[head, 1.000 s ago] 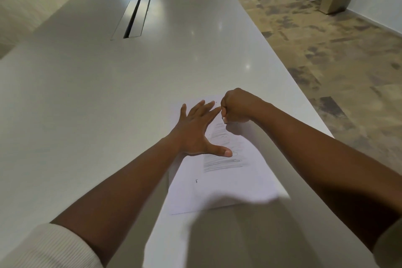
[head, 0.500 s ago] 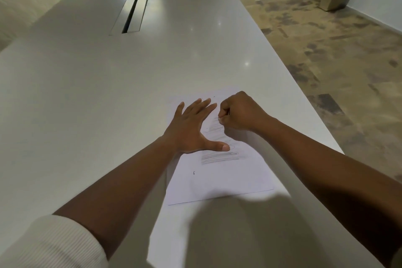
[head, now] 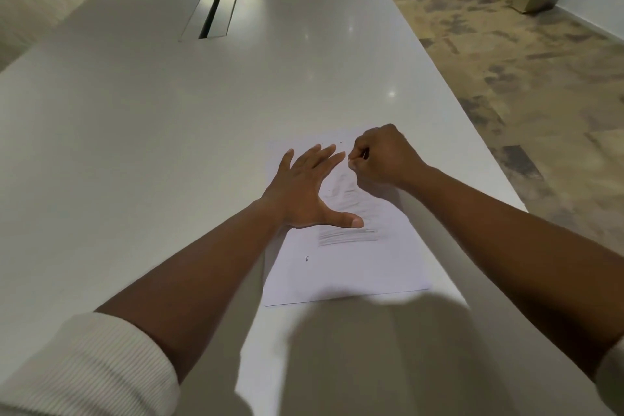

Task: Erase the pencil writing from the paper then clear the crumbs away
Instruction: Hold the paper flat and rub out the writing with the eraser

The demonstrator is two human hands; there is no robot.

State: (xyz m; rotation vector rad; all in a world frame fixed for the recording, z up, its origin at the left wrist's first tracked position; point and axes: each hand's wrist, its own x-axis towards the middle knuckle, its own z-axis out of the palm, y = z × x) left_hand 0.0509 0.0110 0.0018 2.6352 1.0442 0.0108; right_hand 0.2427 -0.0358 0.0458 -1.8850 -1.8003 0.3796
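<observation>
The right hand (head: 383,159) is curled tight at the far end of the paper (head: 344,267), fingertips pinched; an eraser there is likely but hidden. The left hand (head: 304,192) lies flat just beside it, pinning the sheet. The remaining pencil writing (head: 347,236) lies nearer the person than the right hand, its lines running across the paper.

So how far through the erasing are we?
Partway. The upper pencil writing looks faded, while dark lines lower down are untouched. The left hand presses the paper flat; the right hand is fisted at its top, eraser hidden. Crumb clearing remains.
</observation>
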